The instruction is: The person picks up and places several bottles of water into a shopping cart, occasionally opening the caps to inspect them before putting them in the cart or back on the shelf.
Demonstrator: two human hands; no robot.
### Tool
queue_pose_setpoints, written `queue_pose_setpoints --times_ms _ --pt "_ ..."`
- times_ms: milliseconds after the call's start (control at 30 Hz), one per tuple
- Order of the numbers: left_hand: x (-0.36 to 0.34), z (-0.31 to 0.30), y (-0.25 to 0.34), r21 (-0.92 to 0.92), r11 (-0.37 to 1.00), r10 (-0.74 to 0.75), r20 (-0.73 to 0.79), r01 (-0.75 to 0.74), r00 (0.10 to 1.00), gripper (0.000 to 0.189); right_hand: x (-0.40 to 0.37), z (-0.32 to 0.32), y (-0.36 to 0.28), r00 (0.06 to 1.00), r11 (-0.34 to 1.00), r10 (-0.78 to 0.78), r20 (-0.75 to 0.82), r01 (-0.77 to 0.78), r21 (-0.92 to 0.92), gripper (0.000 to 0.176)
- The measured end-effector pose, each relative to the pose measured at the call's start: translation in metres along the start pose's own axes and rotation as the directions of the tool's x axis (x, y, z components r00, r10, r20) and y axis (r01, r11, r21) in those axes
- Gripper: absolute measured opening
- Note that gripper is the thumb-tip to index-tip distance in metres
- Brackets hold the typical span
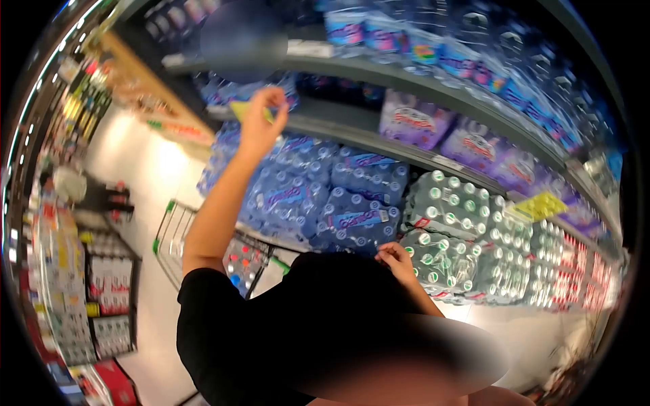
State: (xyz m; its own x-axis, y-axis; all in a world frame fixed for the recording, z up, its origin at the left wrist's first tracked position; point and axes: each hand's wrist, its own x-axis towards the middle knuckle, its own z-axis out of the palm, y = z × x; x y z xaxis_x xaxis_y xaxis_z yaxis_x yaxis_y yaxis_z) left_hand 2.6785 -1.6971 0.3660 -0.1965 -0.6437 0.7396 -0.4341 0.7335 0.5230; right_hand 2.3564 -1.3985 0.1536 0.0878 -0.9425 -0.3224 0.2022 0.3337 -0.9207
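My left hand (264,116) is raised at the shelf edge, in front of a yellow tag (238,110). Its fingers are loosely curled and apart, with nothing visible between them. Below it lie shrink-wrapped packs of blue-capped water bottles (284,196). Lower down, my right hand (397,260) is beside the blue packs and the green-capped bottle packs (443,260). Its fingers are bent but apart, and I see nothing in them. Whether its fingertips touch the wrap is unclear.
A wire shopping cart (175,237) with bottles inside stands at my left. Purple packs (413,120) and large blue bottles (474,27) fill the shelves above. Another yellow tag (540,207) sticks out at the right. Stacked goods (110,284) stand across the aisle.
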Motion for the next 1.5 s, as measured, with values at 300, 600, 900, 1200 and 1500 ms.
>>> queue_pose_setpoints --times_ms 300,600,900,1200,1500 --pt "-0.361 -0.128 -0.03 0.407 0.621 -0.743 0.03 0.671 0.669 0.052 0.038 0.043 0.0 0.962 0.979 0.041 0.27 0.015 -0.203 0.012" --pt "-0.54 -0.197 0.057 0.492 0.269 -0.847 -0.288 0.828 0.446 0.058 0.079 0.108 0.013 0.839 0.946 0.116 0.532 0.069 -0.316 0.017" --pt "-0.575 -0.231 0.142 0.32 -0.066 -0.85 -0.514 0.945 0.115 0.064 0.106 0.21 0.032 0.648 0.838 0.153 0.746 0.315 -0.445 0.019" --pt "-0.626 -0.265 0.103 0.293 -0.068 -0.887 -0.455 0.954 0.077 0.02 0.095 0.314 0.065 0.512 0.601 -0.047 0.858 0.7 -0.385 0.016" --pt "-0.709 -0.245 -0.046 0.596 -0.202 -0.971 -0.016 0.777 -0.24 0.03 0.072 0.339 0.119 0.419 0.147 0.087 0.904 0.892 -0.427 0.02"
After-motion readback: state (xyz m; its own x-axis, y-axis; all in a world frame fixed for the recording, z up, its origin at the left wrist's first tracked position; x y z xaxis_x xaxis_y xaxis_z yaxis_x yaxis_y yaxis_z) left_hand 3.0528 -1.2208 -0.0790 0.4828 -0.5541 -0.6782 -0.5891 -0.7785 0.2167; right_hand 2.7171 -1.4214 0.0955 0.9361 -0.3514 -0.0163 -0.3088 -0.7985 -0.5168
